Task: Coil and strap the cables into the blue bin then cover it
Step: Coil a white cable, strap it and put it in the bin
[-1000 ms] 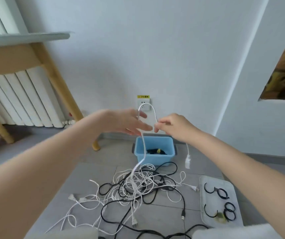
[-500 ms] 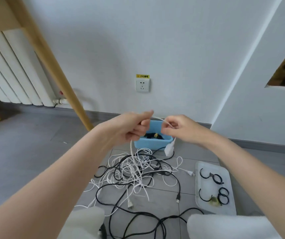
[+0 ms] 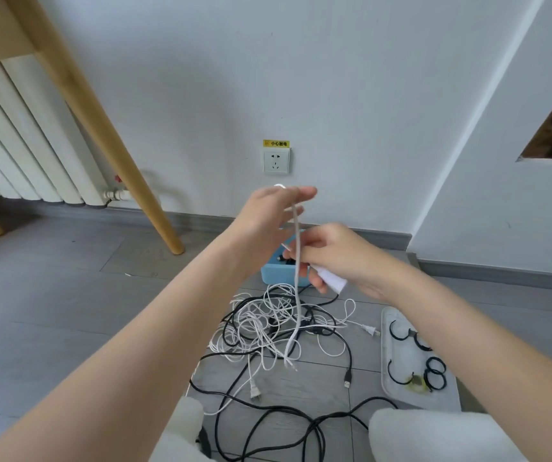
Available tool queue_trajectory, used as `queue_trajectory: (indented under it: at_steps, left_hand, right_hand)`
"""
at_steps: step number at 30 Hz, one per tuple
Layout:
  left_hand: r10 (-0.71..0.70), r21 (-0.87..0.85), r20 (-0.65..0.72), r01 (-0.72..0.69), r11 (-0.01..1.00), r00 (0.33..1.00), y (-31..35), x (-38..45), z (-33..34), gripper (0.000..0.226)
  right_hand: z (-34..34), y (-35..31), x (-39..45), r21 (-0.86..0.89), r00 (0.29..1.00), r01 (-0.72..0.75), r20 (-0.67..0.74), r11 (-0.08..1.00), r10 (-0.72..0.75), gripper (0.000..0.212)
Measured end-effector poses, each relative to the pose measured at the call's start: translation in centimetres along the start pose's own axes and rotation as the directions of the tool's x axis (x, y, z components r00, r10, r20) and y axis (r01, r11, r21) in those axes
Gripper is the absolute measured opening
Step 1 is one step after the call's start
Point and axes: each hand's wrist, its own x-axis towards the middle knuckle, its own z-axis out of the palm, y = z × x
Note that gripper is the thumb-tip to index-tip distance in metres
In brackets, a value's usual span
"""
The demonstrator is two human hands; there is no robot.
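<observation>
White cable (image 3: 297, 261) hangs over your left hand's (image 3: 276, 215) straight fingers while your right hand (image 3: 331, 258) pinches it, seemingly with its plug, above the blue bin (image 3: 276, 273). You're coiling; next, wind another loop.

Left hand (image 3: 273, 211) raised far of right, fingers straight, white cable (image 3: 297, 261) draped over them. Right hand (image 3: 334, 255) lower, nearer, fingers curled, pinching same cable. Both forearms bare, reaching forward, converging.

A home room: white radiator (image 3: 17, 135), wall socket (image 3: 277, 161), grey tiled floor (image 3: 51, 295).
</observation>
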Motion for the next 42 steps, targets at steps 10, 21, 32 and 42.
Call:
queue_trajectory:
  at_steps: [10,21,32,42]
  left_hand:
    - [-0.307,0.203,0.243,0.261,0.944,0.92,-1.4,-0.8,0.5,0.039]
    - [-0.081,-0.462,0.224,0.179,0.869,0.971,1.4,-0.5,0.2,0.031]
    - [-0.308,0.069,0.555,0.326,0.943,0.773,1.0,-4.2,-0.2,0.033]
    - [-0.409,0.407,0.284,0.277,0.87,0.868,-0.4,-3.3,-2.5,0.022]
  right_hand:
    - [-2.2,-0.9,-0.7,0.06,0.951,0.121,-0.293,0.991,-0.098,0.02]
    - [-2.0,0.6,-0.7,0.155,0.978,-0.103,0.198,0.983,0.072,0.029]
    - [-2.8,2.6,0.7,-0.563,0.99,-0.128,-0.02,0.817,0.142,0.058]
    - [-4.7,-3.1,0.0,0.112,0.948,0.018,-0.319,0.994,0.019,0.035]
